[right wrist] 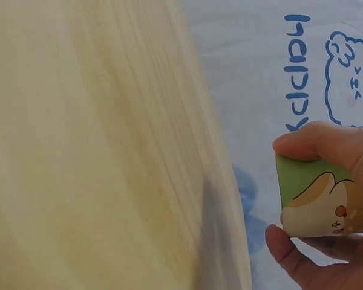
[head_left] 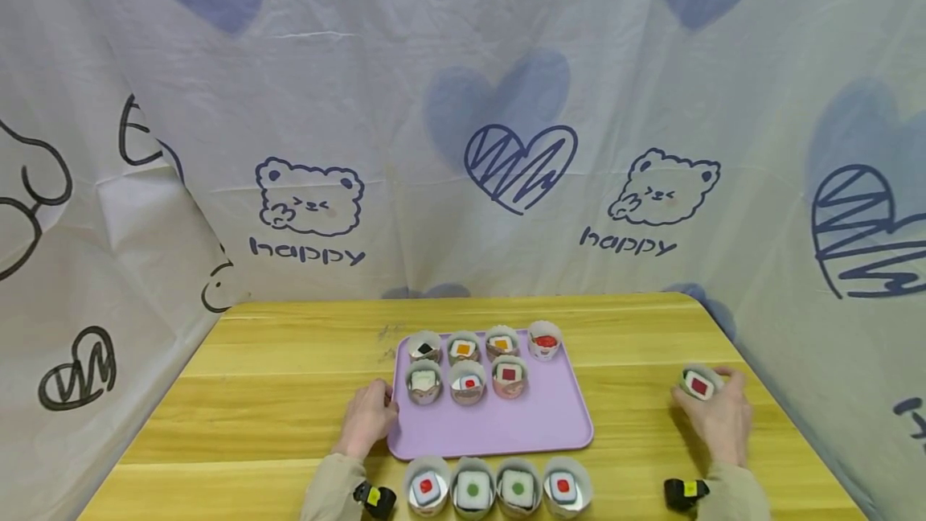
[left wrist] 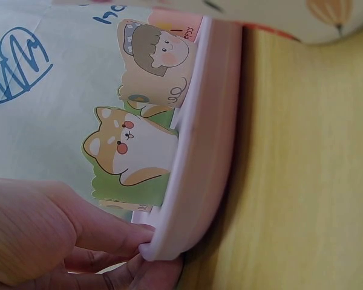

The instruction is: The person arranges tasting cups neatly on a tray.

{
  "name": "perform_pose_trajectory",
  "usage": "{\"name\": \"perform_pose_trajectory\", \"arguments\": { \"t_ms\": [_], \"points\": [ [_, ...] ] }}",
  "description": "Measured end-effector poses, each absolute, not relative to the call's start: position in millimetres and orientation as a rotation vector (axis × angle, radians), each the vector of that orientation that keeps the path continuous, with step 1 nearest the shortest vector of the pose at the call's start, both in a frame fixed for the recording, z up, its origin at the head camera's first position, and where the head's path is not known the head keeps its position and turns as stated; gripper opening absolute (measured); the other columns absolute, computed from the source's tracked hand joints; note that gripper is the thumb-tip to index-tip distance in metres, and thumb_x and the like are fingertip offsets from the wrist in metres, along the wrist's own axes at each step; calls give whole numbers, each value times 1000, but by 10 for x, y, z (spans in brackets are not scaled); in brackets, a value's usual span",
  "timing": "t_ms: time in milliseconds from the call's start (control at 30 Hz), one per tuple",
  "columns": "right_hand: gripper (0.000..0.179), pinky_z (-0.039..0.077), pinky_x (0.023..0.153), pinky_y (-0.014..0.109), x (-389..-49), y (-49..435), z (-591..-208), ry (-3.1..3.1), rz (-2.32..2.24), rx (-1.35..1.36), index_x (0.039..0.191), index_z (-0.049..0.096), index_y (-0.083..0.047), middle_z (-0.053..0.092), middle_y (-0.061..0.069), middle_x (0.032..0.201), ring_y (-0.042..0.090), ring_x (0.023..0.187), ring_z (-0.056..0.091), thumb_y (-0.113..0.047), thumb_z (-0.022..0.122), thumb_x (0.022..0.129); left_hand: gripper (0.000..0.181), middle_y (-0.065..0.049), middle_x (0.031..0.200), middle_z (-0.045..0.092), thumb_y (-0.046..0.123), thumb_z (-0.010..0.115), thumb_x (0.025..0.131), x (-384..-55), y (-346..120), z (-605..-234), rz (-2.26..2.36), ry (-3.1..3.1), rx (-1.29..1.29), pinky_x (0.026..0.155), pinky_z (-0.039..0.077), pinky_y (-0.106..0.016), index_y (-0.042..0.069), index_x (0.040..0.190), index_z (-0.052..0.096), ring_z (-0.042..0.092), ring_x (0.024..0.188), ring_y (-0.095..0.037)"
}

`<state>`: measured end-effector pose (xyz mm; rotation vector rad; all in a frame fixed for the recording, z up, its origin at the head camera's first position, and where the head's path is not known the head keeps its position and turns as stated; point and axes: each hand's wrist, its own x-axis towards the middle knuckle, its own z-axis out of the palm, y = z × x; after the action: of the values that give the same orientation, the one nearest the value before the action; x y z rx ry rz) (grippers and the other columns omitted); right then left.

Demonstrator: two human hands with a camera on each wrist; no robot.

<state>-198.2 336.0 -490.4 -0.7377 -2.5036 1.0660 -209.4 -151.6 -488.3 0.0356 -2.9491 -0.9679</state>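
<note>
At the left edge of the lilac tray (head_left: 506, 423), my left hand (head_left: 366, 418) pinches the rim between thumb and fingers; the left wrist view shows this grip (left wrist: 97, 235) close up. My right hand (head_left: 723, 418) is off to the right of the tray, holding a paper baking cup (head_left: 699, 383) between thumb and fingers. Inside that cup sits a white square piece with a dark red centre. Its side carries a cartoon animal on green (right wrist: 317, 202). The cup is raised over the wooden table (right wrist: 109, 151).
Several filled paper cups stand in two rows toward the tray's back and left, among them one with red filling (head_left: 545, 342). Another row of cups (head_left: 473, 490) lines the table in front of the tray. A printed curtain (head_left: 434, 264) hangs behind the table.
</note>
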Motion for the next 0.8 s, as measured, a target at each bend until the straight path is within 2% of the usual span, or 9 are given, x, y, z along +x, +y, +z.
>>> {"name": "perform_pose_trajectory", "arguments": {
  "t_ms": [133, 367, 567, 800],
  "points": [
    [77, 39, 58, 28, -1979, 3286, -4894, -2492, 1071, -663, 139, 35, 3, 56, 35, 109, 46, 90, 60, -21, 77, 80, 13, -13, 83, 65, 3, 62, 88, -2097, -1517, -4885, -979, -2950, 32, 63, 47, -33, -5, 98, 65, 57, 73, -22],
    [76, 43, 62, 31, -1996, 3125, -4894, -2509, 1081, -525, 140, 35, 2, 60, 36, 111, 45, 92, 63, -20, 79, 81, 12, -13, 83, 65, 3, 62, 89, -2100, -1518, -4885, -992, -2960, 55, 63, 47, -32, -5, 98, 65, 57, 73, -22],
    [76, 51, 72, 41, -2025, 2986, -4905, -2521, 1142, -405, 141, 36, 4, 60, 36, 115, 45, 96, 64, -19, 79, 83, 12, -13, 84, 65, 3, 62, 89, -2105, -1519, -4882, -988, -2962, 52, 64, 47, -33, -5, 97, 65, 57, 74, -22],
    [76, 51, 85, 49, -2060, 2879, -4915, -2532, 1187, -348, 142, 35, 6, 58, 37, 119, 46, 104, 62, -17, 77, 83, 13, -13, 84, 64, 3, 62, 89, -2109, -1516, -4887, -994, -2966, 54, 64, 48, -33, -5, 99, 65, 57, 75, -23]
  ]
}}
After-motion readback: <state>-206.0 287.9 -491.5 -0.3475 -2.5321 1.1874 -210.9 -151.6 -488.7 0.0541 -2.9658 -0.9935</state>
